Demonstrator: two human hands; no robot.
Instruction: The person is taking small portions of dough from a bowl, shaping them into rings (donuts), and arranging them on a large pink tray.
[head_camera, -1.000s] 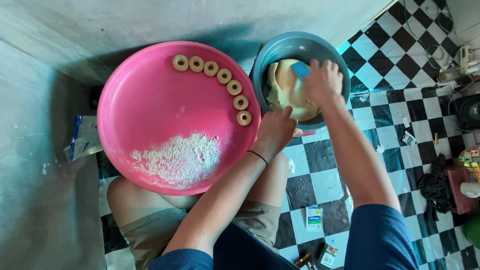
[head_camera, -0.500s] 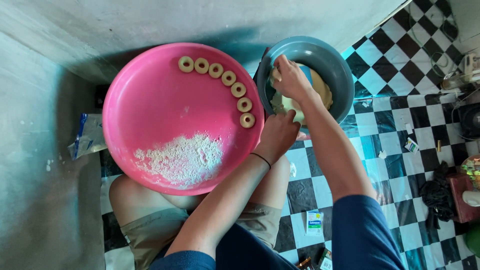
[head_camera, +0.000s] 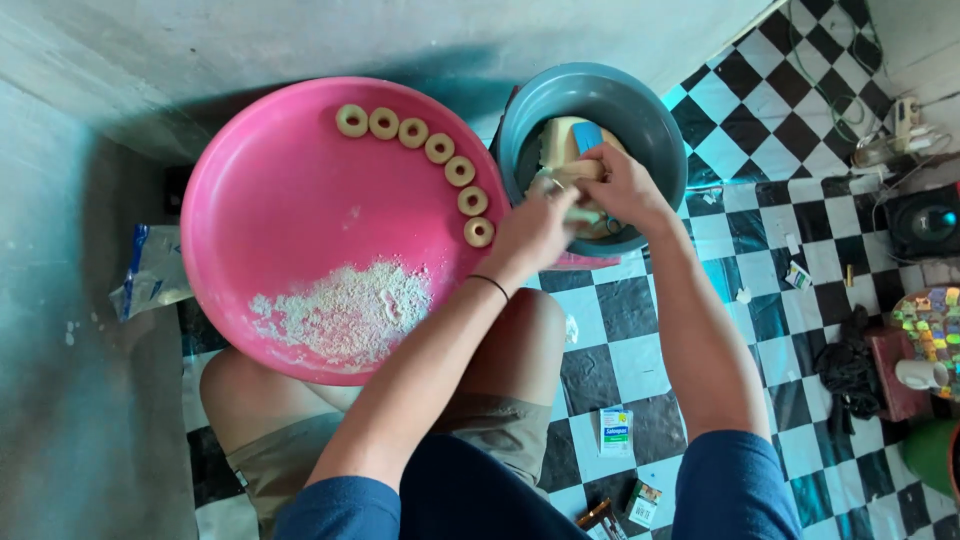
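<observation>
I sit on the floor with a round pink tray (head_camera: 290, 200) on my knee. Several dough rings (head_camera: 440, 148) curve along its right side, and a heap of white flour (head_camera: 345, 310) lies near its front. A grey-blue bowl (head_camera: 600, 80) to the right holds pale dough (head_camera: 558, 140) and a blue scraper (head_camera: 588, 135). My left hand (head_camera: 535, 230) and my right hand (head_camera: 625, 185) meet over the bowl's near rim. Both pinch a small piece of dough (head_camera: 580, 172) between them.
A black-and-white checkered floor (head_camera: 760, 130) runs to the right, and a grey concrete wall (head_camera: 60, 380) stands at the left. A plastic bag (head_camera: 150, 270) lies beside the tray. Small packets (head_camera: 616, 432), a white cup (head_camera: 920, 373), a black speaker (head_camera: 925, 225) and cables lie around.
My right hand came out of the bowl's middle toward its near rim with a bit of dough. My left hand left the tray's edge and joined it.
</observation>
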